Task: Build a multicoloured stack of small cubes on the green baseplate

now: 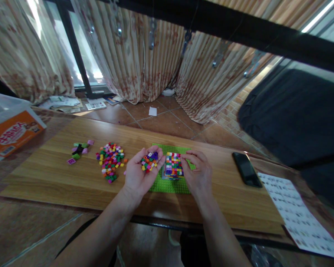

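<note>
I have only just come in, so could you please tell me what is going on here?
A person's left hand is palm up, cupping loose coloured bricks. The right hand is at the edge of a multicoloured brick block on a green baseplate. A larger brick pile lies on the table.

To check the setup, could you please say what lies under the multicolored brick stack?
The green baseplate shows around the brick stack; whatever is directly beneath is covered and hidden.
</note>
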A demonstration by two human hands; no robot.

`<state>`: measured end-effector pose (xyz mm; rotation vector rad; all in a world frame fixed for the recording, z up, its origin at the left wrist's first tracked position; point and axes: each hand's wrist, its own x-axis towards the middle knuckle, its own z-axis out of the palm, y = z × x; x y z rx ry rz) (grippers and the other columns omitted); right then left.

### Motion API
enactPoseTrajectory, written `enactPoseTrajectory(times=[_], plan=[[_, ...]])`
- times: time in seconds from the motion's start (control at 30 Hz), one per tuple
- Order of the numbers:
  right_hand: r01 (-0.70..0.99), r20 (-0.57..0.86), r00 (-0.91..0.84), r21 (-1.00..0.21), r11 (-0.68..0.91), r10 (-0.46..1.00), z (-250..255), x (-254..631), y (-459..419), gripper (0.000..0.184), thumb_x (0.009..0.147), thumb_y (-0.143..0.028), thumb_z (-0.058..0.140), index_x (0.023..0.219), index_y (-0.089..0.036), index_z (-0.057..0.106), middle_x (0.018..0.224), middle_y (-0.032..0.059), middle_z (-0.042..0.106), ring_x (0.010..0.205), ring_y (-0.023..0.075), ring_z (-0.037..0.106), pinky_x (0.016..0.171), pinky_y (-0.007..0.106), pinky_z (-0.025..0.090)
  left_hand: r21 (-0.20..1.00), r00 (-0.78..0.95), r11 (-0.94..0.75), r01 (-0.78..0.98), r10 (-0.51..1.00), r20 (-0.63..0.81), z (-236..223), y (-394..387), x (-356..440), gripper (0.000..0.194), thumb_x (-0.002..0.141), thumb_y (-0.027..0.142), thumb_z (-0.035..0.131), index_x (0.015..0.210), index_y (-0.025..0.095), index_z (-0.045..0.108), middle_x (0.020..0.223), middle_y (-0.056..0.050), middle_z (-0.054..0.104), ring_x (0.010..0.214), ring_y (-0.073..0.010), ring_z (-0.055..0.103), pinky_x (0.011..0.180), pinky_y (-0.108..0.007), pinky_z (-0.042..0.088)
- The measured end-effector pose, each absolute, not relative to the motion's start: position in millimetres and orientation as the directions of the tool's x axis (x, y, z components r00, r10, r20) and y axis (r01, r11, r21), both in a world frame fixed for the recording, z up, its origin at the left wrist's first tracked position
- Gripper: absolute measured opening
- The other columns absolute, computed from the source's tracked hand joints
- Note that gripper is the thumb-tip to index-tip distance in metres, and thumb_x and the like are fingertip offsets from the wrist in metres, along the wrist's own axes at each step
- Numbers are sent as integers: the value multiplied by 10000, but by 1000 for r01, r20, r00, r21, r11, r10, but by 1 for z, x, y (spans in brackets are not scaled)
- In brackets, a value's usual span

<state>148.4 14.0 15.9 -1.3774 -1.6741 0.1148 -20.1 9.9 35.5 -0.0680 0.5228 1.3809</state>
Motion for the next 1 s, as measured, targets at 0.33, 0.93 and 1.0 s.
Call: enactPoseTrajectory(times=[0.33, 0.93, 1.0], plan=[[706, 565, 122, -627, 329, 816, 16, 147, 12, 88, 811, -214, 633, 781, -226, 715, 926, 49, 663, 875, 188, 633, 794, 382, 537, 258, 98, 209, -943, 918, -384, 35, 10, -20, 291, 905, 209, 444, 811, 72, 683, 796, -116, 692, 753, -181, 673, 783, -339, 564], [857, 659, -35, -366, 362, 751, 14, 150, 8, 179, 892, -264, 586, 897, -185, 747, 988, 97, 699, 930, 211, 631, 815, 369, 529, 272, 100, 204, -940, 930, -354, 35, 10, -21, 314, 916, 211, 432, 788, 68, 680, 782, -103, 680, 747, -169, 664, 773, -332, 564], [863, 661, -43, -354, 362, 749, 14, 150, 7, 186, 898, -270, 582, 915, -187, 747, 1000, 96, 703, 936, 212, 632, 817, 367, 531, 269, 104, 207, -941, 930, -351, 35, 10, -21, 315, 915, 208, 430, 790, 66, 681, 780, -101, 678, 744, -170, 664, 774, -335, 563]])
